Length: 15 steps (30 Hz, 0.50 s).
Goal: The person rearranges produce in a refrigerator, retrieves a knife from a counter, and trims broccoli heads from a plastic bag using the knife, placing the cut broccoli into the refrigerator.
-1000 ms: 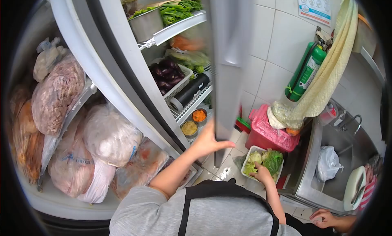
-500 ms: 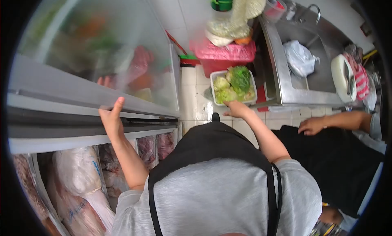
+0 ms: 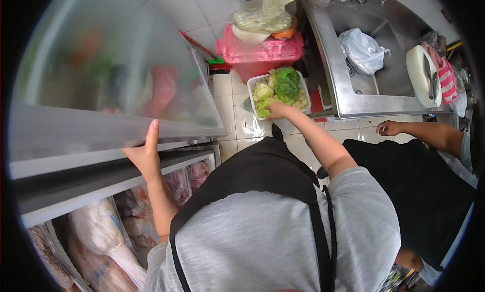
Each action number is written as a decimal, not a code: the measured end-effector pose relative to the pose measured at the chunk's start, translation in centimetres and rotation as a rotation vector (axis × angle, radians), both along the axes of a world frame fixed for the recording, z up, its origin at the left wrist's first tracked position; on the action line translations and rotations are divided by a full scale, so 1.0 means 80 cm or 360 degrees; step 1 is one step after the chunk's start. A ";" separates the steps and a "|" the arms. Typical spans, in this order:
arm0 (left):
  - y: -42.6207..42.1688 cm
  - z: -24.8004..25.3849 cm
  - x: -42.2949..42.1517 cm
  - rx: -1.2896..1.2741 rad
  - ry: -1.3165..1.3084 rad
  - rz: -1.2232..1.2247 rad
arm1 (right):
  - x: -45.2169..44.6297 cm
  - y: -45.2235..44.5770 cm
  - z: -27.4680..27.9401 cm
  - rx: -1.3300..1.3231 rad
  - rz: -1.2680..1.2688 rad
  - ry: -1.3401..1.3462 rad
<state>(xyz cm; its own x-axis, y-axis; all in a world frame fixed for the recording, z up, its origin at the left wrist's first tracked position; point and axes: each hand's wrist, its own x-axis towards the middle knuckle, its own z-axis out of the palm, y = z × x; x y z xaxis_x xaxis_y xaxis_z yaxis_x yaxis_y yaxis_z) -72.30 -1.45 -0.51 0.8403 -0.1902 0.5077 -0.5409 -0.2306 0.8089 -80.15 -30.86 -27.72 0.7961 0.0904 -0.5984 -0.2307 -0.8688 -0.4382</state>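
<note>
Here, left grip (image 3: 146, 155) clasping frosted door (image 3: 86, 127), right grip (image 3: 279, 110) unclear at basketed lettuce (image 3: 287, 84), pink bin (image 3: 262, 52) just beyond.

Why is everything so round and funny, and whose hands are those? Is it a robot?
No robot, just a person! Every picture comes from one camera on their head, looking forward and down, with dark, rounded corners. Their left hand is at the edge of a cloudy door. Their right hand reaches into a white basket of leafy greens on the floor; I can't tell if it grips any. A white bag sits in the sink. The other hand is somebody else's.
</note>
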 end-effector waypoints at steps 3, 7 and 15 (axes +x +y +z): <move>-0.043 -0.015 0.001 0.0274 -0.0297 0.0177 | 0.035 -0.038 -0.023 0.0133 -0.0178 -0.0022; -0.130 -0.010 0.004 0.0289 -0.0863 0.0081 | 0.041 -0.095 -0.119 0.0276 -0.0670 0.0039; -0.265 0.014 -0.012 0.1503 -0.1021 0.0315 | 0.041 -0.202 -0.286 0.0301 -0.1365 0.0388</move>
<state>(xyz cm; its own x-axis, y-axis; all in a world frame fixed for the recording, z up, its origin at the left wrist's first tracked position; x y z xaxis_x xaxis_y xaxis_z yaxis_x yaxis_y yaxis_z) -73.27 -22.69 0.62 0.5372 -0.6150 0.5773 -0.6766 -0.7229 -0.1405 -76.91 -47.02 -50.60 0.4890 -0.3608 -0.7942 -0.8694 -0.2754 -0.4102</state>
